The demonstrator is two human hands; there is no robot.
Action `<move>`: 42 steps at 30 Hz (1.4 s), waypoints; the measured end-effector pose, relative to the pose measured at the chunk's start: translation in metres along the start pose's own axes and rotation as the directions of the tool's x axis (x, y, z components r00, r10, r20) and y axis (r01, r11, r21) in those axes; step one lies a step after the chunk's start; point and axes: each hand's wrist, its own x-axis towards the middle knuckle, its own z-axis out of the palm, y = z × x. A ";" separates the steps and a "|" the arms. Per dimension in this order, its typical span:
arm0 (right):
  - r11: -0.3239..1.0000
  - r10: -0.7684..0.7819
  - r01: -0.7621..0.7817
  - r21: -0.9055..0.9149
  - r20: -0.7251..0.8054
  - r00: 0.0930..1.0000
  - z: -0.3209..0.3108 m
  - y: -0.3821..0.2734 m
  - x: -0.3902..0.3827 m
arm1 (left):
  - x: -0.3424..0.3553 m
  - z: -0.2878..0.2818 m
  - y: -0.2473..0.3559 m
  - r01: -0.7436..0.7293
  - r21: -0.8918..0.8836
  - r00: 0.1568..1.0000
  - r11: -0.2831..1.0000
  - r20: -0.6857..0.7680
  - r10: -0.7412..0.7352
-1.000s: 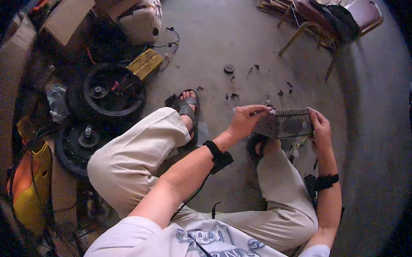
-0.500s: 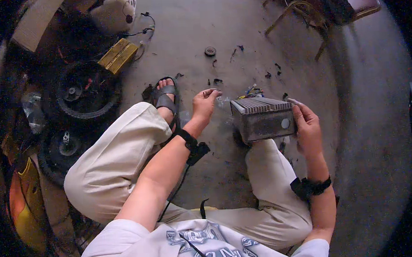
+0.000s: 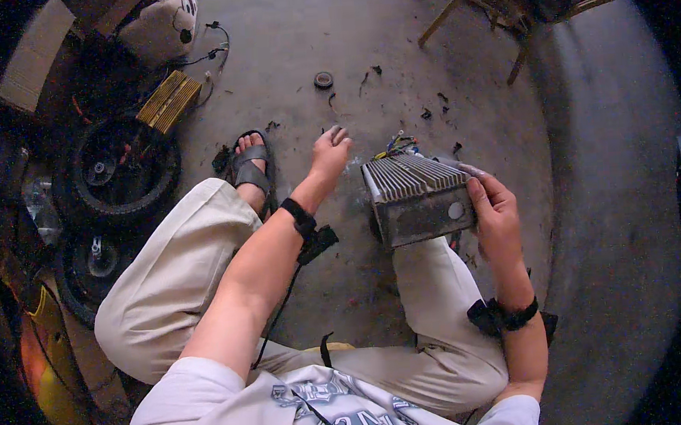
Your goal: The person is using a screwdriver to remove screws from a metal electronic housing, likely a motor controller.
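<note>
My right hand (image 3: 498,213) grips the right end of a grey finned metal box (image 3: 414,219), thumb on the near side. Its ribbed face tilts upward, and a pale round spot marks the dusty end facing me. Out of its far side comes a bunch of coloured wires (image 3: 400,145). The box is held just above my right knee. To the left of it, apart from it, my left hand (image 3: 328,156) is raised over the floor with its fingers curled together. Whatever they may pinch is too small to make out.
Black wheels with tyres (image 3: 126,166) lie at the left, beside a yellow finned box (image 3: 168,102). A small round part (image 3: 323,80) and dark scraps (image 3: 426,113) are scattered on the floor ahead. A metal-legged chair (image 3: 453,10) stands at the far right.
The finned box has tipped so that more of its ribbed face shows. My left hand has drawn slightly away from it, its fingers more curled. The whole view has shifted a little.
</note>
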 end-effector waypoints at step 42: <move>0.953 0.201 -0.153 -0.261 0.169 0.965 -0.041 -0.060 0.061 | -0.176 0.039 0.079 -0.742 0.260 0.666 0.618 0.393 0.634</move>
